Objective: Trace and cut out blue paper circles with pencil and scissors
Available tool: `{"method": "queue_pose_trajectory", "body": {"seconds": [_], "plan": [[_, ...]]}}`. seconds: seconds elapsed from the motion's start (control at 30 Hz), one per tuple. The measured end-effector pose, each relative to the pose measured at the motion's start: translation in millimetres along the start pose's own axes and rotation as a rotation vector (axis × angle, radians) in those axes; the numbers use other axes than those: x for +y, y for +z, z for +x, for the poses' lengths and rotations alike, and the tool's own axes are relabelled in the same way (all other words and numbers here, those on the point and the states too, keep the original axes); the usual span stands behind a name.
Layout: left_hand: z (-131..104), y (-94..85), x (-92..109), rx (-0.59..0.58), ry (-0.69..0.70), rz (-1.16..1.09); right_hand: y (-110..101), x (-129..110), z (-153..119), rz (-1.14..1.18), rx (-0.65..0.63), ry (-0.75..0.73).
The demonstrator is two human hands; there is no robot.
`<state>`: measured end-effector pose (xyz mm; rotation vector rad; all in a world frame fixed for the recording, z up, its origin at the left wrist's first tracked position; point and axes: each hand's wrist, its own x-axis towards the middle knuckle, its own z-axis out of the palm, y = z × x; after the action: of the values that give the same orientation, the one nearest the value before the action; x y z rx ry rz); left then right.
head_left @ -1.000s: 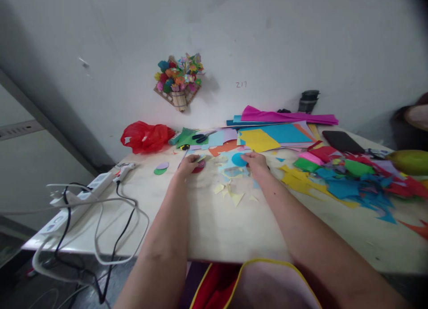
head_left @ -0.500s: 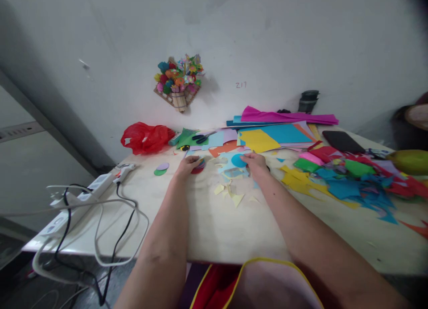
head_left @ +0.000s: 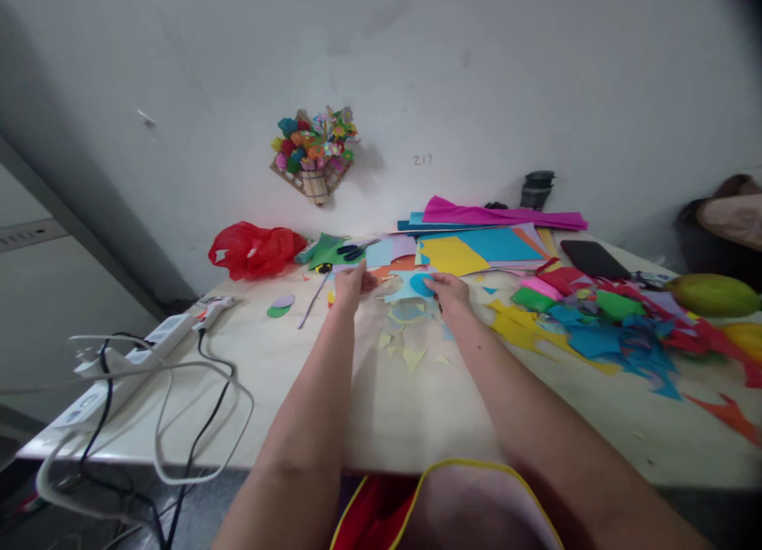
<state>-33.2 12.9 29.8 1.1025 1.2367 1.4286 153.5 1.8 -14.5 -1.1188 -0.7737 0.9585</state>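
My right hand (head_left: 451, 290) pinches a blue paper circle (head_left: 421, 285) between thumb and fingers. The circle is above a light-blue paper sheet (head_left: 398, 288). My left hand (head_left: 351, 284) is at the left edge of that sheet, its fingers partly hidden and blurred, so I cannot make out whether it holds anything. A small yellow and red piece (head_left: 331, 298) shows beside the left wrist. Pale yellow paper scraps (head_left: 410, 358) lie in front of the hands. A purple strip (head_left: 313, 302) and overlapping purple and green circles (head_left: 280, 305) are on the left.
Dark-handled scissors (head_left: 351, 251) rest on coloured sheets behind my hands, near a red plastic bag (head_left: 255, 251). Yellow, blue and red scraps (head_left: 619, 336) are heaped right. A white power strip (head_left: 128, 367) with loose cables lies along the left edge. A black tablet-like object (head_left: 595, 259) sits back right.
My left hand has moved right and slightly up, turning; the stack of coloured circles it held is out of sight. My right hand still holds the blue circle. The view has shifted slightly.
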Motion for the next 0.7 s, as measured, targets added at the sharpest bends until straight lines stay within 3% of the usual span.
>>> {"method": "queue_pose_trajectory", "body": {"seconds": [0.1,0.23,0.5,0.7], "plan": [[-11,26.5,-19,0.067,-0.064,0.015,-1,-1,0,0.036,0.023,-0.030],[-21,43.7,-33,-0.073,-0.114,-0.132,-3,-1,2,0.035,0.049,-0.053],[-33,37.7,-31,-0.354,-0.090,-0.185,-1,-1,0,-0.163,-0.019,-0.202],[-33,38.7,-41,-0.321,-0.102,-0.229,4,-6,-10,-0.192,-0.091,-0.248]]}}
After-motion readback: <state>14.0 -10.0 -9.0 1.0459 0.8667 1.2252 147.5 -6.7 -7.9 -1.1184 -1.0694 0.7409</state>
